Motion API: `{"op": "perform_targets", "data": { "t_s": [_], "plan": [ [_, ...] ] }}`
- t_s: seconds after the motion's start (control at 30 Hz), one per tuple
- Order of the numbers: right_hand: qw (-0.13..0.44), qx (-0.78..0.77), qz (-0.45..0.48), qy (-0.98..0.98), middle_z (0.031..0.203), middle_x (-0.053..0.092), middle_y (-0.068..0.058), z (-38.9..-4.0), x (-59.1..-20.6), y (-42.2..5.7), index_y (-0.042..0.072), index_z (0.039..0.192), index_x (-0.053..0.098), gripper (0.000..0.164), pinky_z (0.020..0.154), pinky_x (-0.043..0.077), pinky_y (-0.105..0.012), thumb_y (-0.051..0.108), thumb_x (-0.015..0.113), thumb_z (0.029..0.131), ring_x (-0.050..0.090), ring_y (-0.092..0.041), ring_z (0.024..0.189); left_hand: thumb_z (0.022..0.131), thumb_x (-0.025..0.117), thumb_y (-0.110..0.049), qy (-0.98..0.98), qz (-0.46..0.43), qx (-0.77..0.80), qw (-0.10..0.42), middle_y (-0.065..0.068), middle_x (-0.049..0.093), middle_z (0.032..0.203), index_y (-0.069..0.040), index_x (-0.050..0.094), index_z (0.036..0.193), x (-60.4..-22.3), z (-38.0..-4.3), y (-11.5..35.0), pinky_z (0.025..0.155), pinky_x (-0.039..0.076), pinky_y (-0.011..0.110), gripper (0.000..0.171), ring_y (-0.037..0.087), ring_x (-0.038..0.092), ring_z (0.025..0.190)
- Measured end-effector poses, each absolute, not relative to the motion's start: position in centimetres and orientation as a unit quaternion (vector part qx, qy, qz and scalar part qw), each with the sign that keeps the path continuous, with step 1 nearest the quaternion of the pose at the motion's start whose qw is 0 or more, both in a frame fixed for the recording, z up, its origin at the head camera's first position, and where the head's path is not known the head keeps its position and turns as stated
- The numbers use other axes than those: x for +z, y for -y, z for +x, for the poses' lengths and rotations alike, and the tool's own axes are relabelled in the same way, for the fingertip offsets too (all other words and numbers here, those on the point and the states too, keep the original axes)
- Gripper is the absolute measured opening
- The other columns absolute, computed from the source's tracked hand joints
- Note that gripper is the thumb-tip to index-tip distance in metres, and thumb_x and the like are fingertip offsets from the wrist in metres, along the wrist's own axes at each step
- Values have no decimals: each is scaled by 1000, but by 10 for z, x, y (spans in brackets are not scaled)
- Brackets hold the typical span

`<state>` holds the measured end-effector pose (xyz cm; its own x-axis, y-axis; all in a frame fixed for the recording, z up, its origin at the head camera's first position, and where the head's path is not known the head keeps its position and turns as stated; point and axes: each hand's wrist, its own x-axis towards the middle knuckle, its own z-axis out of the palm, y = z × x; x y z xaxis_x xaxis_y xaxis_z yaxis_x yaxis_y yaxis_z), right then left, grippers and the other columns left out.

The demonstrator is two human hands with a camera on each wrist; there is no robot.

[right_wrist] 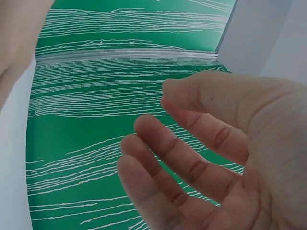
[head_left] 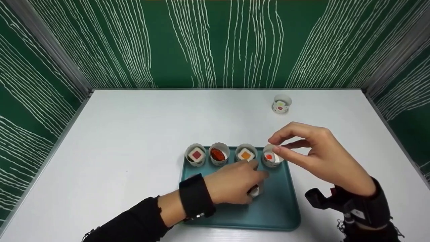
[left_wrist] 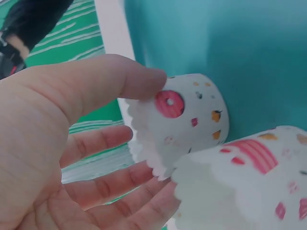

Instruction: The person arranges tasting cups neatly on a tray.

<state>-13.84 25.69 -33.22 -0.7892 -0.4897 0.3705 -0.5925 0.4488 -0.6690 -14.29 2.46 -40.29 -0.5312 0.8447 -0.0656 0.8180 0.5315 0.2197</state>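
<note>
Over the teal tray [head_left: 275,215], my left hand [head_left: 235,183] holds a small white paper baking cup [left_wrist: 196,103] by its scalloped rim, thumb on its donut-printed side. The held cup [head_left: 256,192] is mostly covered by that hand in the head view. A second printed cup [left_wrist: 259,177] stands close beside it. My right hand [head_left: 310,151] hovers at the rightmost cup [head_left: 272,164] of the tray's back row, thumb and fingers bent with a gap between them. In the right wrist view, nothing lies between the fingers of the right hand [right_wrist: 192,158].
Along the tray's back edge are a cup with a red-centred white piece [head_left: 196,154], one with a reddish-brown piece [head_left: 217,154] and one with an orange-centred piece [head_left: 245,154]. Another filled cup [head_left: 281,104] stands farther back on the white table [head_left: 117,141]. Green walls [head_left: 218,43] enclose it.
</note>
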Motion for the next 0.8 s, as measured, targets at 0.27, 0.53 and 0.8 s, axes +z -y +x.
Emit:
{"op": "perform_targets", "data": {
  "t_s": [0.27, 0.53, 0.8],
  "plan": [
    [58, 415, 308, 854, 108, 76, 10, -142, -333, -258, 26, 111, 78, 25, 89, 59, -15, 6, 79, 96, 72, -3, 104, 92, 82, -23, -870, 482, 97, 35, 4, 65, 102, -12, 70, 122, -392, -141, -14, 67, 44, 19, 34, 11, 56, 86],
    [59, 413, 301, 857, 108, 76, 10, -145, -336, -261, 26, 111, 78, 26, 89, 59, -15, 5, 79, 97, 72, -3, 106, 101, 77, -31, -879, 456, 137, 5, 6, 66, 115, -12, 65, 137, -380, -136, 7, 75, 49, 21, 43, 14, 60, 93],
    [55, 407, 287, 865, 108, 77, 10, -151, -340, -263, 25, 112, 78, 24, 88, 58, -14, 7, 80, 96, 71, -2, 106, 102, 76, -31, -879, 423, 211, -53, 6, 68, 114, -13, 64, 140, -366, -134, 33, 80, 56, 31, 44, 16, 64, 89]
  ]
}}
